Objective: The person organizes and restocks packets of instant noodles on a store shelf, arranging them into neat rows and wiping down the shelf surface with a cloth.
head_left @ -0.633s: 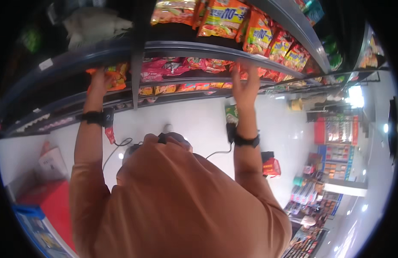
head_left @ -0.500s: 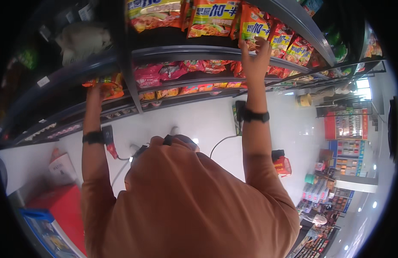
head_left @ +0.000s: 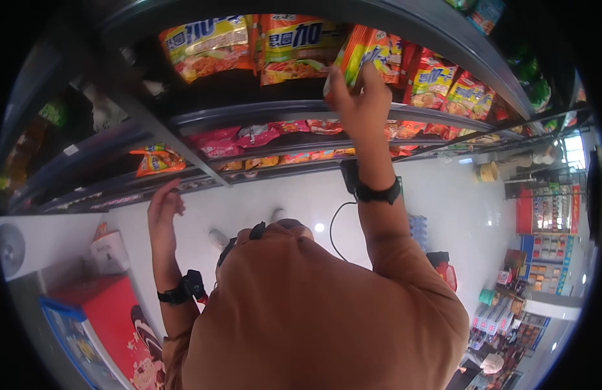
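At the front of the upper shelf my right hand (head_left: 366, 107) is closed on the lower part of an orange and yellow instant noodle packet (head_left: 369, 49), its thumb and fingers pinching it. This packet tilts and overlaps its neighbours. To its left hang or stand two similar noodle packets (head_left: 299, 49), upright side by side. My left hand (head_left: 164, 208) is empty, its fingers loosely bent and apart, just below the lower shelf at left. Nearest to it, an orange packet (head_left: 159, 160) lies at that shelf's edge.
A dark shelf upright (head_left: 174, 140) slants between the left and middle bays. Pink packets (head_left: 216, 142) fill the shelf below. A red and blue chest freezer (head_left: 112, 318) stands at lower left, with a white bag (head_left: 110, 252) beyond it. More noodle packets (head_left: 466, 97) sit to the right.
My left hand has let go of the orange packet and drawn back toward me. My right hand has closed on a noodle packet and tipped it leftward. The view has shifted slightly.
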`<state>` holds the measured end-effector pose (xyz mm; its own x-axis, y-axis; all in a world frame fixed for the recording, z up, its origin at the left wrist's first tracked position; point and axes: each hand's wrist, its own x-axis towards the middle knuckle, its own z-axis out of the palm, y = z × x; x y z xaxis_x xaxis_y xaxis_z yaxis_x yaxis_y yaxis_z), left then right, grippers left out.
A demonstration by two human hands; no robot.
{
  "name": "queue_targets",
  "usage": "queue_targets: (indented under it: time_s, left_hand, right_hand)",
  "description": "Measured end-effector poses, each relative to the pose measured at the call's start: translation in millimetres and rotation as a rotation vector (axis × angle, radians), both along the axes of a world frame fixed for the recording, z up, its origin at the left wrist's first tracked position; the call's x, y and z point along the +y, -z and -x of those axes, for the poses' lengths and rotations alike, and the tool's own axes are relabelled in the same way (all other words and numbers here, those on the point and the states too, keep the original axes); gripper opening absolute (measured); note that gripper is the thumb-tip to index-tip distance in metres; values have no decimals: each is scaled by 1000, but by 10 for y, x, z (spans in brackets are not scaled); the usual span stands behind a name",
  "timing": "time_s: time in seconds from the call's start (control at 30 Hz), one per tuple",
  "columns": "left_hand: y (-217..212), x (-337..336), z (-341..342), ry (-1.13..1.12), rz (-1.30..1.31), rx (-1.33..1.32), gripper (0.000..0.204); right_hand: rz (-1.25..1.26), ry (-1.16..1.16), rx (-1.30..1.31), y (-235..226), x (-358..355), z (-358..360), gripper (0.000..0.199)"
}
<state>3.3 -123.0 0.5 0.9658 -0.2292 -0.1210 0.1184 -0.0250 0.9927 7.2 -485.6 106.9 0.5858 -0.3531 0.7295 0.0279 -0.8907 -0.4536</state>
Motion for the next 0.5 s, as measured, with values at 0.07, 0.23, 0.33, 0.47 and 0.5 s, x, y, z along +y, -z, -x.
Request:
queue_targets:
  time_s: [0.07,0.23,0.33,0.47,0.5]
  left_hand:
    - [-223,-167,100,107,118,-59,46]
    - [-659,-580,234,389,398,-110,82]
    - [-681,-603,276,509,553,89,79]
    - [-272,-338,111,315,449,370,48]
    - [-108,-189,90,293,470,491,44]
  right_hand:
    - [84,-150,-79,13,334,172,31]
    - [272,-610,-151,241,896,421,25]
    - [350,-942,101,376,1239,570,19]
    - [300,-1024,438,606,1667,612,15]
    - [262,-1098,526,614,1740,609,16]
